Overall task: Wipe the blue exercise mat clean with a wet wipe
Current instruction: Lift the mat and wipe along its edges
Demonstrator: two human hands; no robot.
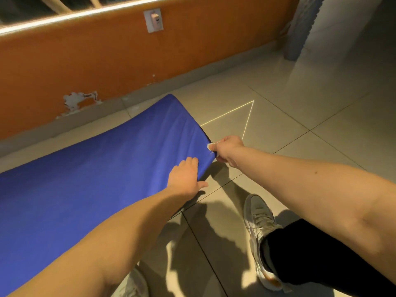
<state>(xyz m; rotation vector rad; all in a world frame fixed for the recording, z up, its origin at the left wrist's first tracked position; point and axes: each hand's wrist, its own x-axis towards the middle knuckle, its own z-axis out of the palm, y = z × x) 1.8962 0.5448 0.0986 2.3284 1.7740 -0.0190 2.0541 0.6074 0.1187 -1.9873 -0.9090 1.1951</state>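
The blue exercise mat point(102, 168) lies flat on the tiled floor, running from the lower left to the upper middle. My left hand point(184, 177) rests flat on the mat near its right end edge, fingers straight and thumb out over the floor. My right hand point(228, 150) is curled round a small white wet wipe point(211, 146) and presses it against the mat's right end edge. Only a corner of the wipe shows past my fingers.
An orange wall point(96, 65) with chipped paint and a socket point(154, 20) runs behind the mat. A grey ribbed column point(300, 28) stands at the upper right. My right shoe point(260, 228) and black trouser leg are on the tiles at the lower right.
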